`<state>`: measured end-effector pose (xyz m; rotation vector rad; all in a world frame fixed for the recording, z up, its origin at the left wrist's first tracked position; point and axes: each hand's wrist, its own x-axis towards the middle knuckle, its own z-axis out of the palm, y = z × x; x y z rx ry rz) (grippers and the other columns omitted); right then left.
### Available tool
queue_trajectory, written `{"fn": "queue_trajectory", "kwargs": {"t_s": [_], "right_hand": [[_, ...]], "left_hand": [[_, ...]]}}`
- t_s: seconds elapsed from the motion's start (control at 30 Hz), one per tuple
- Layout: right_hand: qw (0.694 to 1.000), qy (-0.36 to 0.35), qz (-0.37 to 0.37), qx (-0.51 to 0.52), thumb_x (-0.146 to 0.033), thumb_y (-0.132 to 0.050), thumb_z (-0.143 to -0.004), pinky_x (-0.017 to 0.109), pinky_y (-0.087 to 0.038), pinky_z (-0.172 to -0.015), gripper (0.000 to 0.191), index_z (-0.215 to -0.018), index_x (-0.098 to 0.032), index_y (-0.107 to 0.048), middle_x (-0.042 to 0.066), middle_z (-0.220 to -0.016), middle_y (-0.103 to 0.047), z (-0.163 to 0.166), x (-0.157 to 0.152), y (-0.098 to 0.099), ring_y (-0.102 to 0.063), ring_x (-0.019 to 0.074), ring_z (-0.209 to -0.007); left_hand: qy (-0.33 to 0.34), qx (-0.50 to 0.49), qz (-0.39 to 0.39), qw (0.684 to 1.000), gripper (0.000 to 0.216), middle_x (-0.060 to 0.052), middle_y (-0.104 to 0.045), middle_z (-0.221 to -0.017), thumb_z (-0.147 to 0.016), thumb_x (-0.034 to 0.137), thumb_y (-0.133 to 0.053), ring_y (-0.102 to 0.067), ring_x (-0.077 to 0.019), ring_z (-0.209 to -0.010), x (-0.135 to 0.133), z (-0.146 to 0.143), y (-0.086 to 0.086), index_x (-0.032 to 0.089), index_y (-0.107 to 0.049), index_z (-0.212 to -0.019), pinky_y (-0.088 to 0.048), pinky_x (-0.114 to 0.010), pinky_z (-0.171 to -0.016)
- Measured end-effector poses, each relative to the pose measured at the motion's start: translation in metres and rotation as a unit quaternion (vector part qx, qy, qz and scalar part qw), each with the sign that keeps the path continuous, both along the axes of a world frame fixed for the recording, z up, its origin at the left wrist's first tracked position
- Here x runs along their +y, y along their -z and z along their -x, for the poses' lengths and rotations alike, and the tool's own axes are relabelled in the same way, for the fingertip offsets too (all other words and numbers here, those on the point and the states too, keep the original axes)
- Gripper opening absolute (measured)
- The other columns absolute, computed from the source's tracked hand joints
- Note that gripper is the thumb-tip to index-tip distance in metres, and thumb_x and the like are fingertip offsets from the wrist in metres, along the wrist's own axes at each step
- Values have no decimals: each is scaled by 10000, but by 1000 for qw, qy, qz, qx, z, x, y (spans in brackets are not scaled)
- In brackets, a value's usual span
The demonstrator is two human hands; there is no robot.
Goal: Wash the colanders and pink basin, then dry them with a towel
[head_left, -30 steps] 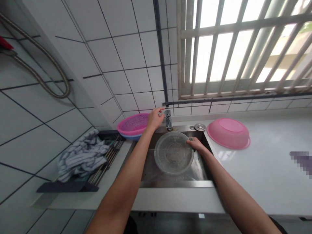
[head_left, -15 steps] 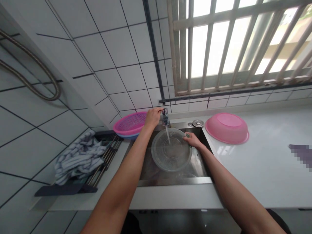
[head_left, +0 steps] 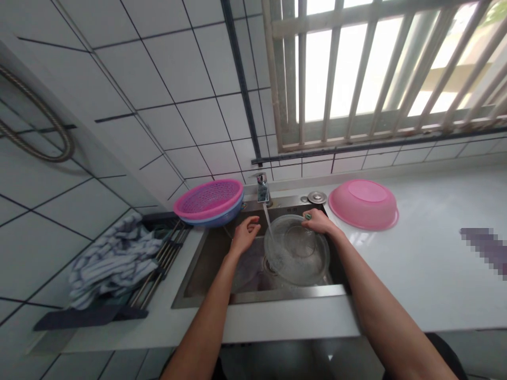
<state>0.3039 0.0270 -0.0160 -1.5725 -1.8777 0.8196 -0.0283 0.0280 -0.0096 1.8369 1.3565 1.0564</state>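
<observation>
A clear glass bowl (head_left: 297, 253) is tilted in the steel sink (head_left: 206, 264), under a thin stream of water from the tap (head_left: 262, 189). My right hand (head_left: 319, 220) grips the bowl's far rim. My left hand (head_left: 244, 235) hovers over the sink just left of the bowl and the water stream, with its fingers loosely curled and apart, holding nothing.
A pink mesh basket stacked on a blue one (head_left: 209, 201) sits left of the tap. An upturned pink basin (head_left: 363, 203) lies on the white counter (head_left: 428, 274). A striped cloth (head_left: 111, 258) lies on a rack at the left. A sink plug (head_left: 317, 197) lies behind the sink.
My left hand left the tap handle and dropped down beside the bowl. Water started running. My right hand tilted the bowl and shifted it to the right.
</observation>
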Motion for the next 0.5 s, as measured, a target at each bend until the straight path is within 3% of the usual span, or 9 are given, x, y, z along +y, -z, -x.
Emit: {"fn": "queue_trajectory", "kwargs": {"t_s": [0.1,0.17,0.33,0.4,0.5], "right_hand": [[998,-46,21,45,-272,-591,-677,253,-214,-546,122,-646,-198,-498,-58,-603,-435,0,-6,-6,-366,109,-590],[993,-70,19,92,-287,-598,-692,245,-223,-543,137,-662,-200,-497,-57,-628,-443,3,-9,-8,-367,108,-594],[993,-37,-28,112,-391,-725,-723,229,-354,-600,228,-823,-199,-654,-25,-749,-605,5,-8,1,-523,149,-684],[997,-29,-12,67,-386,-800,-684,244,-427,-671,342,-973,-218,-726,-5,-858,-699,3,-6,9,-610,186,-762],[999,-49,4,23,-243,-799,-665,280,-492,-791,468,-1132,-259,-769,7,-1003,-773,0,-4,19,-695,239,-880]], "left_hand": [[102,-24,129,986,631,-175,-701,-1341,-805,397,-771,-740,-294,-1082,0,4,21,179,-632,-1381,-594,-457,-944],[136,6,134,982,664,-161,-685,-1385,-801,413,-783,-712,-320,-1157,1,3,22,191,-632,-1408,-572,-463,-987],[78,141,60,985,412,-90,-769,-1236,-851,249,-660,-710,-314,-1143,5,10,13,210,-744,-1253,-518,-445,-1059],[53,151,75,984,436,-79,-778,-1203,-823,196,-648,-727,-299,-1093,7,20,14,216,-739,-1249,-534,-428,-1031],[41,116,115,986,499,-87,-778,-1178,-769,194,-694,-731,-294,-1063,8,33,20,199,-720,-1267,-564,-416,-981]]}}
